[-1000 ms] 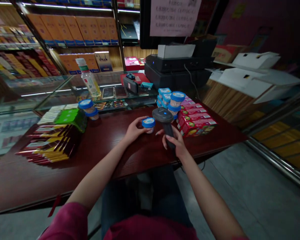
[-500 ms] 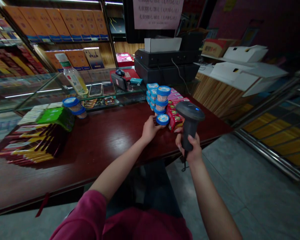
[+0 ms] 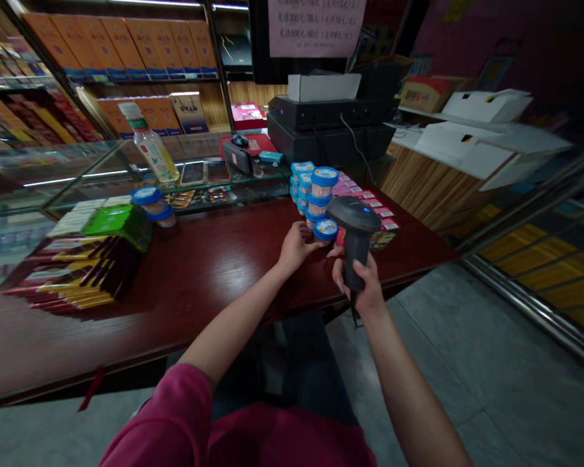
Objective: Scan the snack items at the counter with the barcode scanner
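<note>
Clasping the scanner (image 3: pixel 355 240) — right grip (image 3: pixel 368 288) curled close around it.

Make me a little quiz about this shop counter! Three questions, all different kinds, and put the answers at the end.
1. Which hand holds the dark scanner?
2. True or false: the tub at the person's left hand has a red lid.
3. Fill in the gap: the bottle on the glass counter has a ___ cap.

Key:
1. The right hand.
2. False: the lid is blue.
3. White.
</note>
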Motion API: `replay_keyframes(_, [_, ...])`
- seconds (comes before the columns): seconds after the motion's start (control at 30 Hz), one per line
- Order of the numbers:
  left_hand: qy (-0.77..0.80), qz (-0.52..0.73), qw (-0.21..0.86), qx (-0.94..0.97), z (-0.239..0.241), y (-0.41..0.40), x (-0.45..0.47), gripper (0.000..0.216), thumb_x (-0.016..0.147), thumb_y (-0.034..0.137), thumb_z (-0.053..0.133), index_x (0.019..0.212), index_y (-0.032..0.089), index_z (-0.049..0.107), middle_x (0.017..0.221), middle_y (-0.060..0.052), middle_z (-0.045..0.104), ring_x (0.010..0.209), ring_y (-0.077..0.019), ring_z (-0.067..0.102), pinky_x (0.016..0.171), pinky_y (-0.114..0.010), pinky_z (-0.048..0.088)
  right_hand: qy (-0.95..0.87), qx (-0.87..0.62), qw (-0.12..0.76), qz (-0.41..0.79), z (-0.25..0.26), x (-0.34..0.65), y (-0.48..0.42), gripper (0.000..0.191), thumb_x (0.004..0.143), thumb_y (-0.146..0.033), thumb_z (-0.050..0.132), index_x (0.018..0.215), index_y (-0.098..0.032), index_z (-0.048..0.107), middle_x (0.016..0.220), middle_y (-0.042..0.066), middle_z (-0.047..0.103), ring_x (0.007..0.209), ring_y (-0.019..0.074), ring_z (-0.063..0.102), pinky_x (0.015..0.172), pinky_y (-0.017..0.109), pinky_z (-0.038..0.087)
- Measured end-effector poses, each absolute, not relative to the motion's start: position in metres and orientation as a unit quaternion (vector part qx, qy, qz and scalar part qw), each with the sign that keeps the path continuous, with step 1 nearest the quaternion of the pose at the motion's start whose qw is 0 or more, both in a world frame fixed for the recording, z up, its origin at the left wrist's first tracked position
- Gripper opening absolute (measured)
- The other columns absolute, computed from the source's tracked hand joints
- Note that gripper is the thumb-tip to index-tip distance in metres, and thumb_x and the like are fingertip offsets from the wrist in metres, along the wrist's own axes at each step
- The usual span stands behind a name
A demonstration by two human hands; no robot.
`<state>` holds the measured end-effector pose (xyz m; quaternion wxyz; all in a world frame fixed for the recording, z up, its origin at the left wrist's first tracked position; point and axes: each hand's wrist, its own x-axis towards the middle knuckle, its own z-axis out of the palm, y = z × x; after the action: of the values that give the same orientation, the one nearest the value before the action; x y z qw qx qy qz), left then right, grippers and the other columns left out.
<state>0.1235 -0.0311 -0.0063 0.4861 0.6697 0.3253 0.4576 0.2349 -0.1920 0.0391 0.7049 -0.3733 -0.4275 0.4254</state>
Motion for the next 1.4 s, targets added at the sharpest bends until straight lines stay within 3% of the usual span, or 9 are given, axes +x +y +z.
replay_keyframes(0.13, [0.360, 0.489, 0.375, 0.700, -0.004, -0.008, 0.049, 0.052, 0.074, 0.018, 0.091, 0.118, 0.023, 0.063, 0.113, -0.009, 0.071, 0.109, -0.0252, 0.069, 0.103, -0.042, 0.054, -0.461, -0.346, 0.655, 0.488, 0.041, 0.215, -0.172, 0.034, 0.087, -0.043, 0.074, 0.116, -0.026, 0.068, 0.111, 0.008, 0.077, 0.050, 0.0117, 0.055, 0.039, 0.027, 0.042])
replay_keyframes(0.27, [0.460, 0.543, 0.205, 0.672, 0.009, 0.018, -0.053, 0.041, 0.085, 0.014, 0.077, 0.122, 0.024, 0.064, 0.129, -0.011, 0.065, 0.130, -0.0282, 0.060, 0.120, -0.045, 0.044, -0.492, -0.333, 0.581, 0.556, 0.041, 0.185, -0.132, 0.032, 0.090, -0.041, 0.076, 0.115, -0.023, 0.072, 0.120, 0.012, 0.079, 0.053, 0.0123, 0.061, 0.046, 0.028, 0.048])
replay_keyframes(0.4, [0.541, 0.589, 0.065, 0.597, 0.020, 0.043, -0.133, 0.056, 0.088, 0.008, 0.068, 0.141, 0.020, 0.055, 0.150, -0.016, 0.050, 0.152, -0.0290, 0.041, 0.133, -0.046, 0.027, -0.496, -0.313, 0.519, 0.622, 0.036, 0.148, -0.081, 0.036, 0.091, -0.048, 0.075, 0.113, -0.019, 0.074, 0.125, 0.015, 0.079, 0.054, 0.0124, 0.062, 0.050, 0.029, 0.051])
replay_keyframes(0.5, [0.562, 0.617, 0.022, 0.551, 0.019, 0.063, -0.163, 0.070, 0.088, 0.008, 0.070, 0.152, 0.016, 0.043, 0.159, -0.021, 0.040, 0.157, -0.0289, 0.036, 0.135, -0.043, 0.023, -0.475, -0.300, 0.499, 0.659, 0.029, 0.124, -0.046, 0.046, 0.089, -0.052, 0.076, 0.121, -0.019, 0.073, 0.128, 0.016, 0.078, 0.053, 0.0124, 0.063, 0.050, 0.028, 0.050])
replay_keyframes(0.63, [0.569, 0.620, -0.003, 0.540, 0.013, 0.090, -0.172, 0.082, 0.089, 0.012, 0.074, 0.159, 0.012, 0.032, 0.166, -0.026, 0.031, 0.161, -0.0303, 0.030, 0.135, -0.043, 0.021, -0.466, -0.294, 0.477, 0.685, 0.020, 0.111, -0.017, 0.049, 0.089, -0.054, 0.075, 0.124, -0.019, 0.072, 0.127, 0.016, 0.078, 0.055, 0.0127, 0.065, 0.052, 0.027, 0.050])
replay_keyframes(0.83, [0.579, 0.611, -0.008, 0.540, 0.009, 0.120, -0.175, 0.081, 0.092, 0.015, 0.072, 0.161, 0.015, 0.031, 0.172, -0.025, 0.024, 0.165, -0.0312, 0.024, 0.135, -0.045, 0.021, -0.474, -0.276, 0.444, 0.708, 0.017, 0.114, -0.010, 0.048, 0.093, -0.053, 0.071, 0.128, -0.020, 0.071, 0.128, 0.015, 0.078, 0.058, 0.0137, 0.064, 0.053, 0.028, 0.050])
replay_keyframes(1.1, [0.570, 0.649, -0.002, 0.504, 0.006, 0.130, -0.187, 0.048, 0.094, 0.014, 0.067, 0.139, 0.023, 0.053, 0.157, -0.017, 0.048, 0.152, -0.0300, 0.044, 0.133, -0.049, 0.029, -0.468, -0.288, 0.445, 0.707, 0.016, 0.114, -0.010, 0.047, 0.094, -0.051, 0.068, 0.129, -0.020, 0.071, 0.119, 0.013, 0.080, 0.057, 0.0137, 0.059, 0.051, 0.028, 0.047])
replay_keyframes(1.23, [0.524, 0.675, -0.026, 0.518, 0.010, 0.118, -0.181, 0.038, 0.093, 0.013, 0.070, 0.128, 0.023, 0.060, 0.153, -0.014, 0.049, 0.151, -0.0284, 0.045, 0.130, -0.045, 0.035, -0.458, -0.292, 0.455, 0.706, 0.015, 0.115, -0.010, 0.047, 0.093, -0.051, 0.067, 0.128, -0.020, 0.070, 0.117, 0.012, 0.080, 0.057, 0.0141, 0.059, 0.050, 0.029, 0.047])
replay_keyframes(1.4, [0.451, 0.726, 0.128, 0.503, 0.009, 0.096, -0.141, 0.049, 0.091, 0.031, 0.080, 0.135, 0.025, 0.059, 0.152, -0.012, 0.052, 0.147, -0.0269, 0.050, 0.121, -0.038, 0.047, -0.460, -0.302, 0.477, 0.686, 0.021, 0.118, -0.015, 0.045, 0.090, -0.052, 0.070, 0.122, -0.020, 0.071, 0.117, 0.012, 0.080, 0.056, 0.0138, 0.061, 0.051, 0.029, 0.047])
